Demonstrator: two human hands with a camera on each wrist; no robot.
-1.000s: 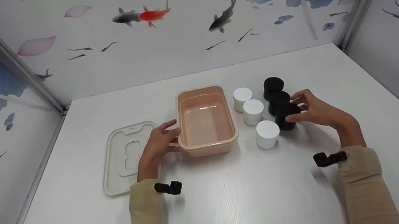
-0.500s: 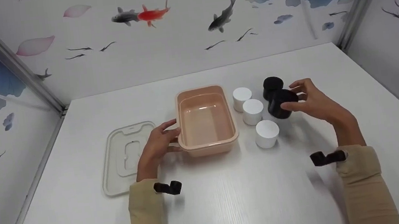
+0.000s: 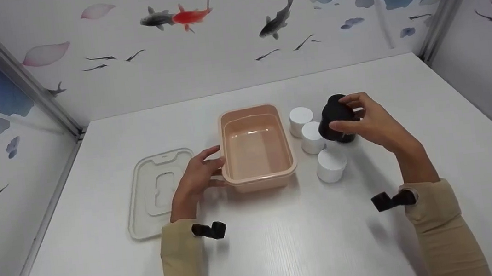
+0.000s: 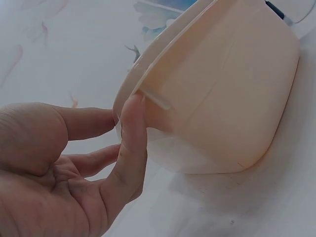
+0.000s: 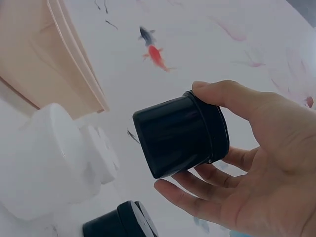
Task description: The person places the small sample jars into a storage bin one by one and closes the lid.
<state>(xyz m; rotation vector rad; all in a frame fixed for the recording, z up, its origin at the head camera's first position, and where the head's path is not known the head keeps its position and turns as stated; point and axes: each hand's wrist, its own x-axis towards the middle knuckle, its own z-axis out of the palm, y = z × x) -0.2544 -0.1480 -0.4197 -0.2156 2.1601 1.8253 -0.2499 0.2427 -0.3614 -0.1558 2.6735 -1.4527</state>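
Observation:
My right hand (image 3: pixel 371 121) grips a black lidded jar (image 5: pixel 173 136), tilted and raised off the table, with the thumb on one side and fingers on the other. Behind and below it in the head view, the other black jars are mostly hidden; one black jar (image 5: pixel 118 222) shows low in the right wrist view. Three white jars (image 3: pixel 331 165) stand just left of the black ones. A peach plastic box (image 3: pixel 260 180) sits open-topped in the middle, and my left hand (image 3: pixel 197 176) holds its left rim (image 4: pixel 131 89) between thumb and fingers.
A pale translucent lid (image 3: pixel 140 205) lies flat on the white table (image 3: pixel 281 245), left of the box and partly under my left wrist. Printed panels with fish close in the back and both sides.
My right hand has picked up the nearest black jar and carried it up, leftward and away from me, over the other black jars. The left hand stays at the box.

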